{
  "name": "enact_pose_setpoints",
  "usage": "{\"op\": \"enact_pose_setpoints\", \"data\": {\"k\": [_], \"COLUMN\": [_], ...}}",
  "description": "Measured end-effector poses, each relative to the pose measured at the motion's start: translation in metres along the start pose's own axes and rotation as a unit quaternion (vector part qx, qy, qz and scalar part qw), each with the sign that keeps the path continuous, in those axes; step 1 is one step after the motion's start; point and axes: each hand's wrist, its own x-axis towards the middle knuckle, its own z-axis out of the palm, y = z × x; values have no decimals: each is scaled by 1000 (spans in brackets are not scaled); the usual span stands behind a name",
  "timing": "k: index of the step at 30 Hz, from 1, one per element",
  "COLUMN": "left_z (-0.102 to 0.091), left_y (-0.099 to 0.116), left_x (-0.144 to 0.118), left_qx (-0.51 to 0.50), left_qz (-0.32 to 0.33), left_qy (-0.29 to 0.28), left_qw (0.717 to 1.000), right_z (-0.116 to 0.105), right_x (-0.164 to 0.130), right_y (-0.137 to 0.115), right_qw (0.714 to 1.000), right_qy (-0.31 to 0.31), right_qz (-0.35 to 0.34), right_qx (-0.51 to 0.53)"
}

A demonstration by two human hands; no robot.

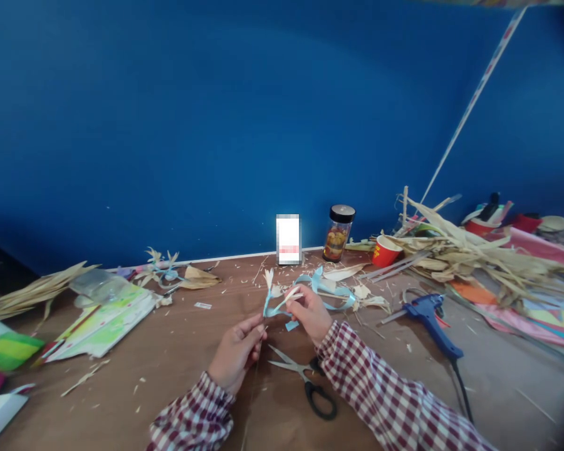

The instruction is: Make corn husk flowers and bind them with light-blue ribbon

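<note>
My left hand (238,352) is closed, pinching the thin stem of a small flower made of pale husk (269,280). Light blue paper wraps the stem just below the pale tip. With fingers pinched, my right hand (310,313) holds a light blue paper strip (277,309) that runs to the wrapped stem. A cream-coloured husk piece (293,294) shows at its fingertips; whether it is also gripped I cannot tell. Under my right wrist lie scissors (303,373) with black handles, blades apart. More curled light blue strip (341,294) lies behind that hand.
A blue glue gun (432,319) rests at right, its cord trailing forward. Behind are a lidded jar (339,233), a red paper cup (386,251) and a heap of dry husks (460,250). A painted sheet (108,322) lies at left. Scraps litter the brown table (169,382).
</note>
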Motion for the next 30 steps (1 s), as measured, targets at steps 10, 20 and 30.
{"op": "enact_pose_setpoints", "data": {"k": [10,20,30], "left_z": [-1,-9,1], "left_y": [-4,0,2], "left_x": [-1,-7,-13], "left_qx": [-13,-63,-47], "left_qz": [-26,-116,-62], "left_qy": [10,-75,-35], "left_qw": [1000,988,996], "right_z": [1,1,3], "right_x": [0,-5,-7], "right_y": [2,-15,-10], "right_qw": [999,995,997], "right_qy": [34,0,-3], "right_qz": [26,49,17], "right_qx": [15,91,74]}}
